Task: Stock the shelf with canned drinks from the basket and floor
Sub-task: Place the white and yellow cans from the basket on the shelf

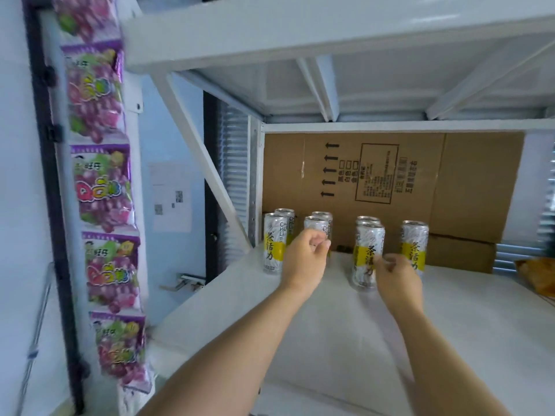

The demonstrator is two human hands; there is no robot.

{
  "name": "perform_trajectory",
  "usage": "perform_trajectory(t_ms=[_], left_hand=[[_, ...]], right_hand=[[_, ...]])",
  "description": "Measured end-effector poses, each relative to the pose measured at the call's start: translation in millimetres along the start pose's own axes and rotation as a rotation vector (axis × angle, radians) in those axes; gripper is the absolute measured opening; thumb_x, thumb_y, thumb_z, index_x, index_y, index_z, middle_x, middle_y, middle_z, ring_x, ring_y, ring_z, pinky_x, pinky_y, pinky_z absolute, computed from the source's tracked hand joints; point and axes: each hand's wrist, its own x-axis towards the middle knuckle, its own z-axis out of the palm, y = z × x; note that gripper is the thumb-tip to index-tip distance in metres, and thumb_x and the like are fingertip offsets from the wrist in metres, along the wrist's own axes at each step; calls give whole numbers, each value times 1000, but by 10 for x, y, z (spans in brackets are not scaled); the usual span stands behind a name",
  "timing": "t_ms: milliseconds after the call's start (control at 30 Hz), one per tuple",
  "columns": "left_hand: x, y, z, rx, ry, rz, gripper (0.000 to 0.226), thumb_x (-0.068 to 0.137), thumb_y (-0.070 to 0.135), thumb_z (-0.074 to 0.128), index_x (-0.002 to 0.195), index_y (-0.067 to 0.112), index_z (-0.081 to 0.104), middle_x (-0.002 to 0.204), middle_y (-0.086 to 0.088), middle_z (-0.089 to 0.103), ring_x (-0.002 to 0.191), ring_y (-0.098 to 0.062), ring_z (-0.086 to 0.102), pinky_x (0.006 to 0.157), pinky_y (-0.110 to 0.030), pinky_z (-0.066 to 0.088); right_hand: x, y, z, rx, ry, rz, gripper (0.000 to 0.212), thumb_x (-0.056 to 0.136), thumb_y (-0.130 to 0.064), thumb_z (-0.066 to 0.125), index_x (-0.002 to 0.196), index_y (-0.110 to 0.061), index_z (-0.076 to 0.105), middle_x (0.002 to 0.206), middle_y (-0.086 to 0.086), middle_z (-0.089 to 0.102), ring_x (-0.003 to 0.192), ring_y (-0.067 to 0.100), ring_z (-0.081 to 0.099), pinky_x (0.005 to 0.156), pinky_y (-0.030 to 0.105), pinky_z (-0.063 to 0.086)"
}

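White-and-yellow cans (414, 244) stand label-out in rows far on the shelf (330, 331); left hand (304, 259) and right hand (396, 277) hover loosely curled, empty.

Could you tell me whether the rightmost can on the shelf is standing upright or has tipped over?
Upright. The rightmost can stands on the shelf with its rim on top and its sides vertical.

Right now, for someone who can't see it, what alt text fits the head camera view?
A person reaches over a white shelf toward seven upright silver-and-yellow cans lined up before a cardboard sheet; the left hand partly hides one can, the right hand nears another, grip unclear. Purple candy packets hang on the left.
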Motion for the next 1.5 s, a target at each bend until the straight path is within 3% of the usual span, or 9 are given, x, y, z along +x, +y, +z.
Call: perform_trajectory(t_ms=[167,267,333,667,800,933,1033,1333,1500], left_hand=[[-307,-30,-497,-166,7,-147,9,96,19,55,93,22,63,97,-2,70,93,-19,68,92,-41,54],[-508,4,-823,-241,30,-207,14,97,18,54,105,11,63,101,-8,69,87,-18,68,90,-39,55],[-663,35,-1051,-327,59,-241,19,98,16,54,109,5,63,98,-9,69,83,-18,67,85,-33,57],[-1714,93,-2563,-301,108,-244,9,95,25,58,95,17,62,94,-6,69,84,-20,67,87,-44,57],[-2190,36,-3281,-241,216,-229,16,91,36,61,91,20,62,98,-5,71,93,-25,68,88,-45,55],[-2679,-105,-4072,-241,420,-274,27,87,40,60,94,14,63,92,-5,70,83,-23,67,79,-40,54],[-3052,-281,-4692,-235,524,-339,17,96,27,56,95,12,61,85,-2,65,71,-15,61,71,-35,50],[-4058,-1077,-6349,-141,792,-557,19,97,30,55,97,12,60,90,-5,67,70,-15,61,64,-27,48],[-4476,-1602,-7060,4,910,-651,25,97,32,55,101,8,61,89,-5,68,71,-16,61,68,-32,49]], right_hand=[[-324,-286,-161,-97,-192,-9,23,97,-27,48,97,-11,65,93,17,65,89,33,58,74,31,43],[-638,-462,-143,16,-177,-34,31,94,-30,49,69,-15,60,80,15,65,83,34,59,80,43,54],[-890,-607,-77,99,-208,-43,35,94,-30,47,63,-16,51,68,10,56,72,28,51,70,39,48],[-2843,-1583,417,487,-274,13,23,101,-24,44,97,-10,61,77,4,62,76,21,57,74,37,47],[-3726,-1991,742,560,-305,-15,25,100,-25,45,87,-12,61,76,4,63,73,21,57,71,37,45],[-4588,-2379,1152,617,-455,-41,25,101,-24,44,85,-13,60,79,5,64,71,18,56,68,35,46],[-5150,-2591,1510,651,-577,-22,20,101,-24,45,93,-14,61,81,3,65,73,17,59,70,36,50],[-6631,-3140,2720,671,-980,3,21,102,-21,43,100,-10,60,81,5,63,70,16,58,67,31,47],[-7365,-3303,3433,673,-1212,-6,22,103,-24,43,101,-12,61,83,3,65,73,15,60,67,28,47]])
